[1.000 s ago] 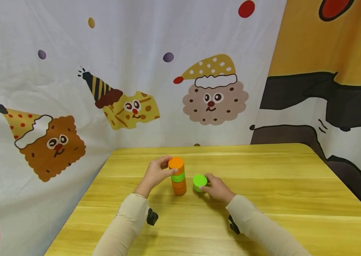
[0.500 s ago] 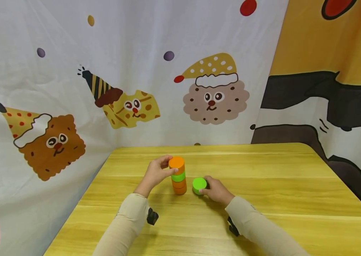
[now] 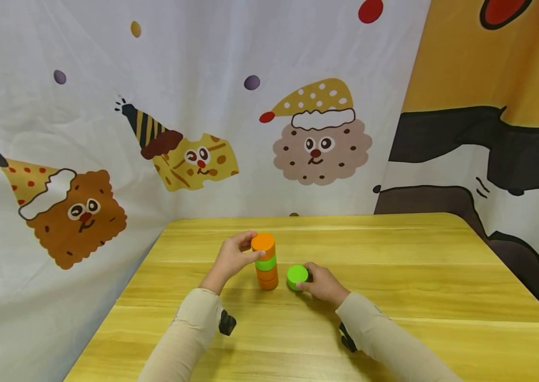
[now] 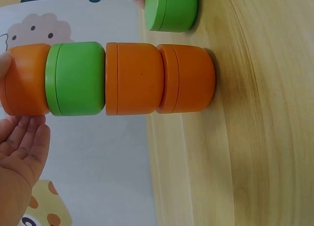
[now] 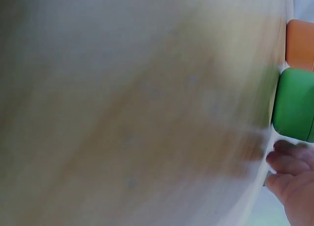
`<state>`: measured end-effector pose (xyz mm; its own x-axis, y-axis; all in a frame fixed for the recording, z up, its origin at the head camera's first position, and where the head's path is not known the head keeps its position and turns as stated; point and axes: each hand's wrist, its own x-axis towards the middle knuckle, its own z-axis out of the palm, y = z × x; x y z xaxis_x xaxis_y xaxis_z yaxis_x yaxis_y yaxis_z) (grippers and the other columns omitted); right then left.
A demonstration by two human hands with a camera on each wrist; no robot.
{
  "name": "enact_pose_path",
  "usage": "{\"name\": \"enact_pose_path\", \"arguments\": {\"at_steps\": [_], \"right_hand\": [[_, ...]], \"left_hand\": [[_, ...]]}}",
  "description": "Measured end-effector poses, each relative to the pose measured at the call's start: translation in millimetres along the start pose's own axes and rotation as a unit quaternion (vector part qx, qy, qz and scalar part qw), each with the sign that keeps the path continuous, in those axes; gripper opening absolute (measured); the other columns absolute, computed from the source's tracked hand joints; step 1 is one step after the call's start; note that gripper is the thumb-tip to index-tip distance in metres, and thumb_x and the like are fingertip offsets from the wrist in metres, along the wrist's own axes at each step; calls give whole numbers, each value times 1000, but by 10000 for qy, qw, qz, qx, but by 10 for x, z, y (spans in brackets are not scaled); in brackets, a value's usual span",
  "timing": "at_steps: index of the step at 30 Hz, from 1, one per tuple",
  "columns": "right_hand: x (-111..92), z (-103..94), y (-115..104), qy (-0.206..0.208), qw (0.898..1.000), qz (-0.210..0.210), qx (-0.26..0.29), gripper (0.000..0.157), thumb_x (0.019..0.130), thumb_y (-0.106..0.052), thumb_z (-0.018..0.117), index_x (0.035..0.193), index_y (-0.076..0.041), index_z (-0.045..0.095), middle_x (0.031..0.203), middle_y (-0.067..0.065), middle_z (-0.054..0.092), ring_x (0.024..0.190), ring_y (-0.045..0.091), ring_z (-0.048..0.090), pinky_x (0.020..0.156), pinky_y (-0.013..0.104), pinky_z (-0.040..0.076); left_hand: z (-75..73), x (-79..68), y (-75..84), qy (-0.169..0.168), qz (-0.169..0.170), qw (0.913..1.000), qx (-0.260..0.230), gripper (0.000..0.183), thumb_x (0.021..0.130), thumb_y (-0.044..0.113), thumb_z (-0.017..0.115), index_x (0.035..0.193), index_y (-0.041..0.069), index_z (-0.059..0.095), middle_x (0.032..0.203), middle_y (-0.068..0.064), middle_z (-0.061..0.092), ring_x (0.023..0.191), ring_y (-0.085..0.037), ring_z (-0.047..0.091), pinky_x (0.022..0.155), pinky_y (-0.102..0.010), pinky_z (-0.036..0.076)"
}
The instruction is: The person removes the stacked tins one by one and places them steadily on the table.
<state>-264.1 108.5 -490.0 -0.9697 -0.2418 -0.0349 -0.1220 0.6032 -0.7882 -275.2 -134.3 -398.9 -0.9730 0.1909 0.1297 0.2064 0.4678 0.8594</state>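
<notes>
An upright stack of small round lidded jars stands on the table. Its top orange jar (image 3: 263, 243) sits over a green jar (image 4: 78, 79), and under that come two more orange jars (image 4: 140, 79). My left hand (image 3: 233, 258) holds the top orange jar, thumb on the near side and fingers behind. To the right of the stack, apart from it, a loose green jar (image 3: 297, 276) rests on the table. My right hand (image 3: 324, 284) grips this jar from its right side, thumb in front. In the right wrist view the jar (image 5: 297, 103) is partly cut off by the frame edge.
The wooden table (image 3: 393, 265) reaches back to a hanging cloth (image 3: 212, 63) printed with cartoon biscuits and cheese. Black wrist devices (image 3: 227, 322) sit under both beige sleeves (image 3: 188, 323).
My right hand and the green jar have come slightly down onto the table, nearer the front. The left hand and the stack stay where they were.
</notes>
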Motion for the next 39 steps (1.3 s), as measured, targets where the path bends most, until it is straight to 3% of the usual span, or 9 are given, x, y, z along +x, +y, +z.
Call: {"name": "enact_pose_path", "arguments": {"at_steps": [6, 14, 22, 28, 39], "right_hand": [[19, -68, -12, 201, 9996, -64, 175, 76, 84, -41, 66, 138, 4, 38, 135, 24, 46, 123, 37, 46, 101, 51, 39], [153, -312, -314, 341, 9982, -486, 66, 77, 87, -53, 55, 140, -1, 37, 139, 19, 44, 126, 36, 42, 102, 51, 38], [265, -392, -667, 75, 9951, -958, -245, 68, 89, -45, 57, 141, -5, 38, 141, 14, 42, 127, 32, 42, 103, 49, 37], [277, -364, -902, -209, 9876, -1410, -660, 71, 87, -49, 58, 140, -5, 40, 142, 13, 42, 131, 33, 38, 106, 50, 33], [276, -325, -1015, -349, 9801, -1657, -1038, 72, 89, -48, 56, 141, -3, 37, 143, 16, 39, 134, 42, 27, 109, 54, 25]], "left_hand": [[9, 8, -39, 21, 85, 9998, -187, 55, 77, 21, 76, 127, 7, 56, 125, -10, 58, 110, -26, 57, 96, -44, 46], [14, 6, -78, 40, 272, 9994, -198, 61, 76, 23, 77, 130, 8, 53, 126, -11, 57, 112, -27, 56, 96, -40, 46], [54, -16, -131, -35, 362, 9993, -36, 70, 75, 25, 78, 136, 9, 47, 125, -9, 57, 113, -25, 56, 97, -40, 46], [84, -26, -196, -101, 380, 9992, -26, 68, 76, 24, 77, 136, 8, 47, 122, -10, 59, 113, -26, 56, 98, -43, 45], [104, -60, -229, -286, 270, 9991, -171, 56, 79, 19, 75, 129, 6, 54, 124, -16, 58, 116, -31, 54, 99, -47, 42]]}}
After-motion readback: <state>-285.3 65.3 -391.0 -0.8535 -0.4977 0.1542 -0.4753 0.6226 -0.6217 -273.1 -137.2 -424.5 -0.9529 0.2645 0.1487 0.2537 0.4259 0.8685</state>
